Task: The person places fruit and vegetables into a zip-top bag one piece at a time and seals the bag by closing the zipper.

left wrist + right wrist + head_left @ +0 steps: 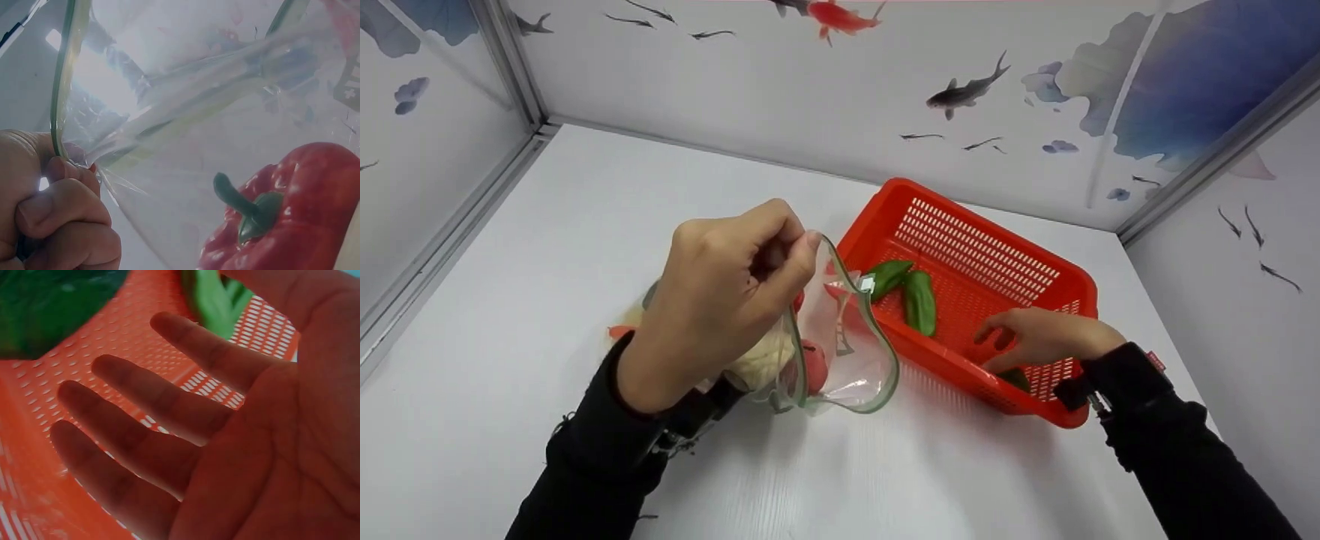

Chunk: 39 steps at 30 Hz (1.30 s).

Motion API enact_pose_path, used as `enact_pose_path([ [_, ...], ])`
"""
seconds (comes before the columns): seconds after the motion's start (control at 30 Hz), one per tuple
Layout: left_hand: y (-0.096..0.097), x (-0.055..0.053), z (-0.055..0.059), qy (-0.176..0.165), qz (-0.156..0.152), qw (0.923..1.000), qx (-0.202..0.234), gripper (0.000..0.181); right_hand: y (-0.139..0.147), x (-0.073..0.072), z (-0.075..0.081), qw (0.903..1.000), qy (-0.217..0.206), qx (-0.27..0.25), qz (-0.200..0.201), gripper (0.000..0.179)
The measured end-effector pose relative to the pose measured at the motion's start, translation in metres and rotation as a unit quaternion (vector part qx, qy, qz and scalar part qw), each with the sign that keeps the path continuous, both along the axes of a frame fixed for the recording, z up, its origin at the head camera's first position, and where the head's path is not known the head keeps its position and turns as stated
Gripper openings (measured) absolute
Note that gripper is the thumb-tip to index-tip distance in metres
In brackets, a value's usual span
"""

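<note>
My left hand (720,300) pinches the rim of a clear zip bag (859,375) with a green edge, whose mouth gapes to the right. A red bell pepper (304,208) with a green stem shows through the film in the left wrist view. A pale vegetable (765,364) and a pinkish-red round item (815,367) show by the bag, partly hidden by my left hand. My right hand (1039,335) reaches into the red basket (952,358), fingers spread and holding nothing. Near its fingertips lies a dark green vegetable (56,309), mostly hidden by the basket wall in the head view.
Two long green peppers (919,304) lie in the left part of the basket. The basket stands on a white table (810,480), right of the bag. White panels (720,82) printed with fish enclose the back and sides. An orange tip (620,331) pokes out left of my left wrist.
</note>
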<state>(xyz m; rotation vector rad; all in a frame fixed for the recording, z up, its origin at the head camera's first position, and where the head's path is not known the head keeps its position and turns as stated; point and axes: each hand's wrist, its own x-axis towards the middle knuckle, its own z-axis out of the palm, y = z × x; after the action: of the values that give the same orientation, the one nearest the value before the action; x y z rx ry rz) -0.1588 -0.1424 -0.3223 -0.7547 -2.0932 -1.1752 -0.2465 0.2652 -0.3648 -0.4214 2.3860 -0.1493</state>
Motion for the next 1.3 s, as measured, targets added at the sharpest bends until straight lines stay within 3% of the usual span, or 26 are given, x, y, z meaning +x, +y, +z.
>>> enact_pose_path([
  [0.17,-0.001,-0.001,0.001,0.004,-0.004,1.0000,-0.007,0.022,0.001,0.002,-0.005,0.9991,-0.032,0.022,-0.019,0.040],
  [0.4,-0.001,-0.003,0.000,0.005,-0.006,1.0000,-0.006,0.022,0.000,0.004,-0.008,0.9979,-0.035,0.053,-0.011,0.037],
  [0.6,-0.002,-0.006,0.000,0.011,-0.005,0.9999,-0.005,0.022,0.000,0.002,-0.008,0.9980,-0.049,0.040,-0.001,0.028],
  [1.03,-0.004,-0.009,-0.001,0.006,-0.007,0.9999,-0.004,0.022,0.002,0.002,-0.007,0.9984,-0.053,0.006,-0.020,0.023],
  [1.3,-0.003,-0.008,-0.001,0.002,-0.005,1.0000,-0.007,0.022,0.006,0.005,0.017,0.9986,0.015,-0.049,-0.013,0.036],
])
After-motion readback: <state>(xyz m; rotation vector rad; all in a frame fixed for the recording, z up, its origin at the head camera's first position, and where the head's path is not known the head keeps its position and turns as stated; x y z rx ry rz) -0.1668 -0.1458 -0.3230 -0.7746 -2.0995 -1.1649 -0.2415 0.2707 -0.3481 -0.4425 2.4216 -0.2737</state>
